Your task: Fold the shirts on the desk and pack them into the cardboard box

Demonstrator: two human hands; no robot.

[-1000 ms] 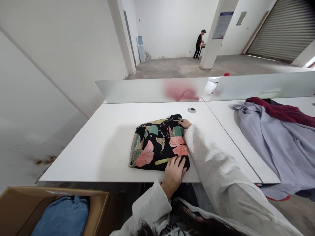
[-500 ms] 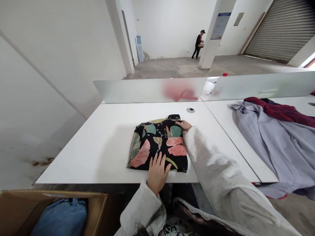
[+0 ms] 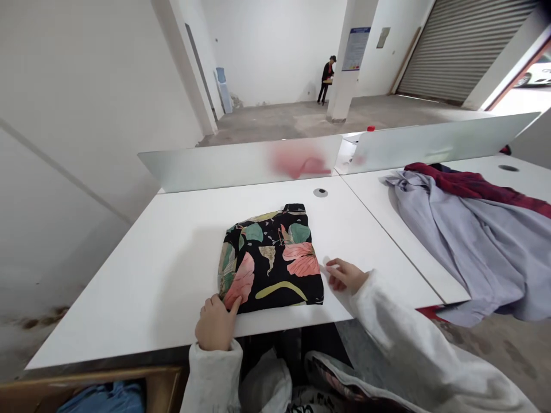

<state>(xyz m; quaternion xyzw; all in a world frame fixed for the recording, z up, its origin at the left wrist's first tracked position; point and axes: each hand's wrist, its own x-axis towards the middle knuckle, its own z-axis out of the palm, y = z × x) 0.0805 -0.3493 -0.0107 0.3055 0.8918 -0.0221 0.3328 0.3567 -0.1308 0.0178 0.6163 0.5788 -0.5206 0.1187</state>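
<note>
Right: grey garment (image 3: pixel 456 241) is hanging over the near edge of the right-hand desk (image 3: pixel 447 292), maroon garment (image 3: pixel 473 186) is lying across its far side. Near left: cardboard box (image 3: pixel 161 387) is holding blue garment (image 3: pixel 107 400). Frosted dividers (image 3: pixel 206 169) are standing behind. Far left, water dispenser (image 3: pixel 224 93) is standing; far off, person in black (image 3: pixel 326 77) is standing beside pillar (image 3: pixel 342 92). Roller shutter (image 3: pixel 460 51) is hanging far right.

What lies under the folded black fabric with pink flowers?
The white tabletop shows around the folded fabric, which appears to rest on it; the area directly beneath, and anything between, is covered.
</note>
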